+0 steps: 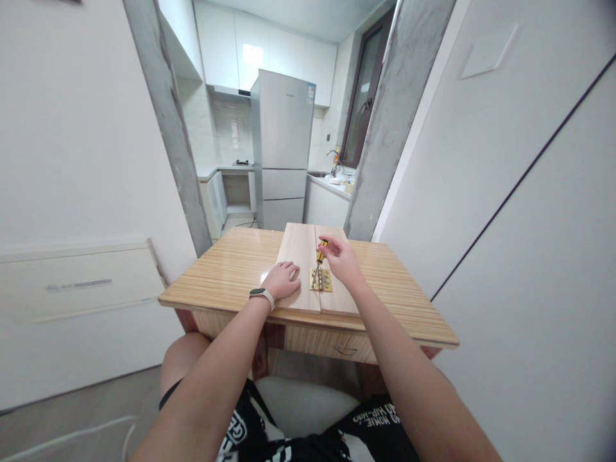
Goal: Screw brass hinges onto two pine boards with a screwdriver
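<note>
A screwdriver (320,256) with a yellow and black handle is gripped by the fingertips of my right hand (342,258). It tilts slightly, its tip pointing down at a brass-coloured hinge (328,281). The hinge lies opened flat across the seam between a left wooden board (299,244) and a right wooden board (341,301). Whether the tip sits in a screw is too small to tell. Just left of the hinge, my left hand (283,280) rests on the left board, fingers loosely extended and holding nothing.
Both boards lie on a striped wooden table (231,263) with a drawer handle (345,351) at the front. White walls stand close on either side. Beyond the table are a grey refrigerator (285,122) and a kitchen sink counter (332,186).
</note>
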`<state>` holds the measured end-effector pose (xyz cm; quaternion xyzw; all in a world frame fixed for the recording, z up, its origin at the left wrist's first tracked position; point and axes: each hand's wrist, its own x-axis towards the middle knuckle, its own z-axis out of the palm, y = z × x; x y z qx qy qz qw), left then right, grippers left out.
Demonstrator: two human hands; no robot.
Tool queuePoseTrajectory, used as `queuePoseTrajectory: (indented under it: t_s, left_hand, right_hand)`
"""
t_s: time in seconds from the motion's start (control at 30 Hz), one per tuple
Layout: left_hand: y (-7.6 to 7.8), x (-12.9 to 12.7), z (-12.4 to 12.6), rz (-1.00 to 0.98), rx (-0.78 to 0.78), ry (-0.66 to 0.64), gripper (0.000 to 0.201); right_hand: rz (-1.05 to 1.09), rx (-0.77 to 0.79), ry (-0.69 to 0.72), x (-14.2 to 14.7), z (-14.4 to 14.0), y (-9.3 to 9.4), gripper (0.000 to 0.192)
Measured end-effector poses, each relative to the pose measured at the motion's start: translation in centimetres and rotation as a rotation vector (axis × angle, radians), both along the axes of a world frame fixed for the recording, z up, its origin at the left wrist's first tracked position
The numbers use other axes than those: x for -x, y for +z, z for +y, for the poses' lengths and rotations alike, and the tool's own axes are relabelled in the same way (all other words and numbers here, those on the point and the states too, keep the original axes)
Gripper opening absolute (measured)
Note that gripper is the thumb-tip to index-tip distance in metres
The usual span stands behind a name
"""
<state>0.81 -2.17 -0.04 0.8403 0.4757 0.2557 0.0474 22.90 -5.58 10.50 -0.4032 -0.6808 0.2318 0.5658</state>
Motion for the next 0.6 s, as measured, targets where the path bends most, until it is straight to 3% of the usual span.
queuePoseTrajectory:
  t_s: [0.23,0.6]
  left_hand:
    - [-0.05,0.05,0.05,-0.002,-0.01,-0.009,0.044]
    - [-0.21,0.09,0.12,-0.01,-0.013,-0.01,0.044]
  right_hand:
    - [-0.093,-0.047,-0.148,0.1,-0.21,0.21,0.036]
    - [0.026,0.076,0.084,-0.22,-0.42,-0.53,0.042]
